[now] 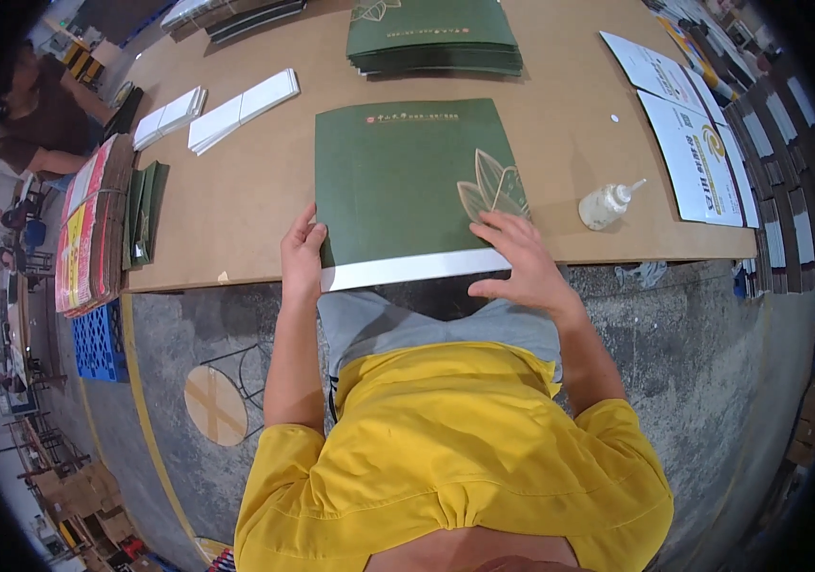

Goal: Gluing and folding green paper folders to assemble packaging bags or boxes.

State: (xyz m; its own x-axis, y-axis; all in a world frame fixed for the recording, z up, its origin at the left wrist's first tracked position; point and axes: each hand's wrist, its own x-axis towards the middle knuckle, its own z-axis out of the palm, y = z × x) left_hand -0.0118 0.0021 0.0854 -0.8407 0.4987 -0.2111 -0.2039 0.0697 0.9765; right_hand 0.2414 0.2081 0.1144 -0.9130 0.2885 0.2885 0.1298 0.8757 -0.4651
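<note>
A dark green printed sheet (398,186) with a pale leaf motif and a white strip along its near edge lies flat at the front of the brown table (236,200). My left hand (302,255) grips its near left corner, thumb on top. My right hand (520,262) presses flat on its near right corner, fingers spread over the leaf motif. The sheet's near edge overhangs the table's front edge a little.
A stack of the same green sheets (433,36) lies at the back. White strips (241,108) sit back left, a white glue bottle (607,203) to the right, printed white sheets (689,143) far right. Colourful and green stacks (93,229) stand at the left edge, where another person (40,114) sits.
</note>
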